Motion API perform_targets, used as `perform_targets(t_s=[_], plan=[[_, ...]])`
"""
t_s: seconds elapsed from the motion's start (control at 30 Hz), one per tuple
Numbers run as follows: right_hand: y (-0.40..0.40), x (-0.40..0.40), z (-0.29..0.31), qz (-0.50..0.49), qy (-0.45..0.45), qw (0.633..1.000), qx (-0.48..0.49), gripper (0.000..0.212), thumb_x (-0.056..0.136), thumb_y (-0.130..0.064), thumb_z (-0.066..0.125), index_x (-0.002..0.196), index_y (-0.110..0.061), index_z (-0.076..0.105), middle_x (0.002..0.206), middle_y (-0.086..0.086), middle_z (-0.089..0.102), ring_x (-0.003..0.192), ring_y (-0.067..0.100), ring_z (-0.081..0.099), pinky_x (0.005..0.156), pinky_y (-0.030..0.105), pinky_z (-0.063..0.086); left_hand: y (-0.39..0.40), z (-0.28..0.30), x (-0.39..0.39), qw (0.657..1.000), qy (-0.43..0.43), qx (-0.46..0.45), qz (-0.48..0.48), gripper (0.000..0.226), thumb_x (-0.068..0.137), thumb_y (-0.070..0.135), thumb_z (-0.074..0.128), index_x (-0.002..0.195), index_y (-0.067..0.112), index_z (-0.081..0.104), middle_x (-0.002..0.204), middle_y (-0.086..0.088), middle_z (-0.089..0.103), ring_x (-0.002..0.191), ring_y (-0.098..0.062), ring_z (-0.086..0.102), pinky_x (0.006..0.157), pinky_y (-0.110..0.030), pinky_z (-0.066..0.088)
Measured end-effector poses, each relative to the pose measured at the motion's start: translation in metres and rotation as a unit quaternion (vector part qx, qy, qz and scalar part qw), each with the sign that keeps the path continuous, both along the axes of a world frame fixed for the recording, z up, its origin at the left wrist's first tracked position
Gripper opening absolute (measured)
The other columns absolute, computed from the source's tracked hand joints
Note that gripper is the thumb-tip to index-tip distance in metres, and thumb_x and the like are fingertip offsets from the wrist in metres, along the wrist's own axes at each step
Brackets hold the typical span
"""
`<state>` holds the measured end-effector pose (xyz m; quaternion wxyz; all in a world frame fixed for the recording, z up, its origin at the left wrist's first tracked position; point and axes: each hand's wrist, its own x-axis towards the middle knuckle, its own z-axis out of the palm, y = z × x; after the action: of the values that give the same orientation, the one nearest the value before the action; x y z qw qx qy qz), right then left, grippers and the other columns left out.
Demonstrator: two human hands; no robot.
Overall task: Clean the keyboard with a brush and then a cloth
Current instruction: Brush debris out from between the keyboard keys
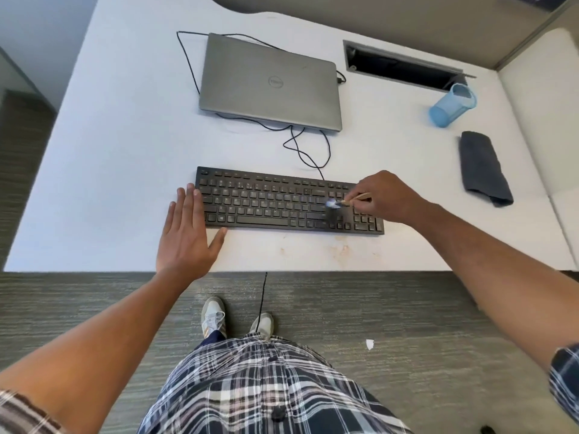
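A black keyboard (275, 202) lies on the white desk (125, 151) near its front edge. My right hand (387, 197) pinches a small wooden-handled brush (352, 199); its pale bristles touch the keys just left of the number pad. My left hand (186, 236) lies flat with straight fingers against the keyboard's left end, the thumb by the front edge. A folded dark grey cloth (484, 167) lies on the desk to the right of the keyboard, apart from both hands.
A closed grey laptop (269, 83) sits behind the keyboard, with black cables (308, 151) looping between them. A blue mesh cup (452, 104) lies tipped at the right rear, near a cable slot (404, 65). A partition wall bounds the desk's right side.
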<state>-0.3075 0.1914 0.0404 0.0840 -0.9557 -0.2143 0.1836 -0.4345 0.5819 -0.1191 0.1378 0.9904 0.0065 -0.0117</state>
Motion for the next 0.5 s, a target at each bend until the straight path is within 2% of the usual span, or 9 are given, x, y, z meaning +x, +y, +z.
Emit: perform_targets(t_s=[0.1,0.27,0.37,0.43,0.5], plan=[[-0.026,0.0,0.002,-0.019,-0.005,0.999,-0.037,0.017,0.088,-0.016,0.075,0.101,-0.021,0.083,0.092,-0.003,0.078,0.078,0.013,0.064,0.065,0.022,0.036,0.0,-0.001,-0.001,1.0,-0.008,0.006,-0.018,0.091,0.104,0.062,0.023,0.167,0.004,-0.006,0.176,-0.014,-0.009,0.163,-0.025,-0.014,0.133,-0.044,0.001],[-0.06,0.001,0.013,-0.041,-0.013,0.994,-0.105,0.013,0.087,-0.016,0.075,0.096,-0.019,0.083,0.091,0.0,0.079,0.077,0.013,0.058,0.063,0.025,0.037,0.0,-0.001,-0.001,1.0,-0.009,-0.001,-0.022,0.09,0.105,0.061,0.026,0.167,0.005,-0.006,0.176,-0.012,-0.01,0.163,-0.024,-0.013,0.133,-0.042,-0.001],[-0.074,0.006,0.017,-0.068,-0.003,0.978,-0.198,0.012,0.085,-0.029,0.081,0.09,-0.018,0.08,0.09,0.005,0.078,0.086,0.023,0.064,0.07,0.033,0.044,0.0,-0.001,-0.001,1.0,-0.006,0.003,-0.019,0.09,0.104,0.061,0.026,0.167,0.006,-0.008,0.176,-0.011,-0.011,0.163,-0.023,-0.014,0.133,-0.041,-0.002],[-0.072,0.007,0.02,-0.097,-0.041,0.979,-0.175,0.015,0.086,-0.033,0.081,0.089,-0.018,0.081,0.088,0.003,0.078,0.086,0.025,0.066,0.069,0.034,0.044,0.0,-0.001,-0.001,1.0,-0.005,0.004,-0.018,0.09,0.104,0.061,0.026,0.167,0.006,-0.009,0.176,-0.011,-0.011,0.163,-0.023,-0.014,0.133,-0.04,-0.003],[-0.053,0.003,0.023,-0.143,-0.083,0.984,-0.057,0.012,0.086,-0.031,0.08,0.086,-0.02,0.082,0.083,-0.003,0.078,0.08,0.018,0.068,0.07,0.034,0.049,0.001,-0.002,0.0,1.0,-0.005,0.005,-0.015,0.09,0.104,0.061,0.026,0.167,0.007,-0.012,0.176,-0.01,-0.012,0.163,-0.023,-0.015,0.133,-0.039,-0.004]])
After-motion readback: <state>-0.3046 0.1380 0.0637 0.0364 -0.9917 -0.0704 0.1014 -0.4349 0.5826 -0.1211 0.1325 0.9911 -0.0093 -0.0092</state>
